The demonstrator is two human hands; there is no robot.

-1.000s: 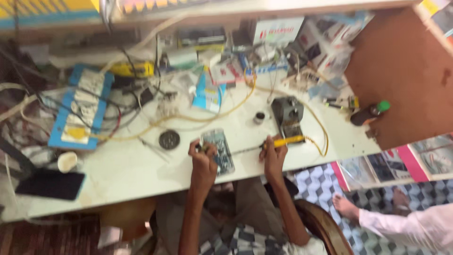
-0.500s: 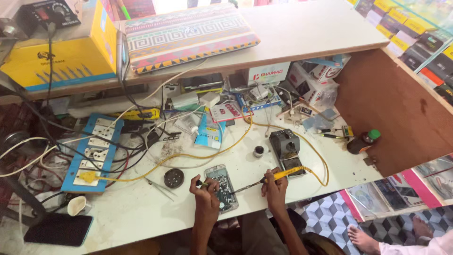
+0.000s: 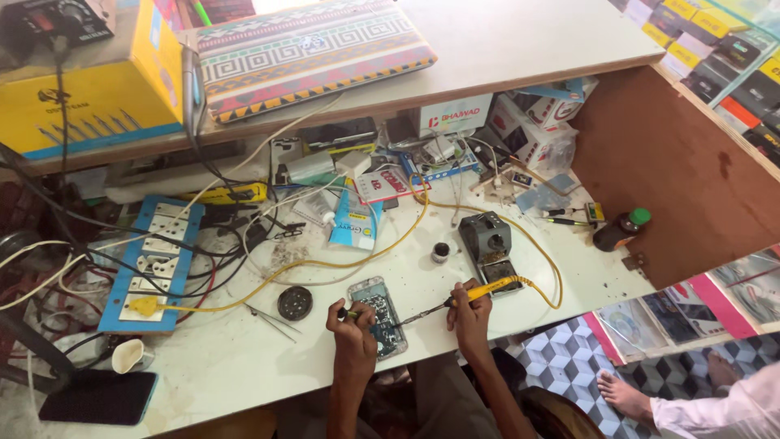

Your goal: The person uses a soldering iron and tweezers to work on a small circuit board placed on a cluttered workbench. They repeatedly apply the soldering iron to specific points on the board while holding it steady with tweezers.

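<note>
Your right hand [image 3: 470, 313] is clenched around the yellow-handled soldering iron [image 3: 479, 291], its tip angled left and down onto the opened phone [image 3: 379, 315] that lies flat at the near edge of the white counter [image 3: 236, 358]. Your left hand [image 3: 351, 325] grips a thin dark tool [image 3: 348, 312], probably tweezers, though it is too small to be sure, and rests against the left side of the phone's exposed board. This looks like the soldering step itself: tip on a joint, the other hand steadying. The next move, as I judge it, calls for keeping the tip to one spot and lifting it straight off, with your left hand holding the board steady. The iron's yellow cable [image 3: 543, 268] loops right of your hand toward the grey iron stand [image 3: 488, 244] just beyond; mind it does not drag. A round black tin [image 3: 295, 302] sits left of the phone, and a blue power strip [image 3: 150, 264] lies farther left.
</note>
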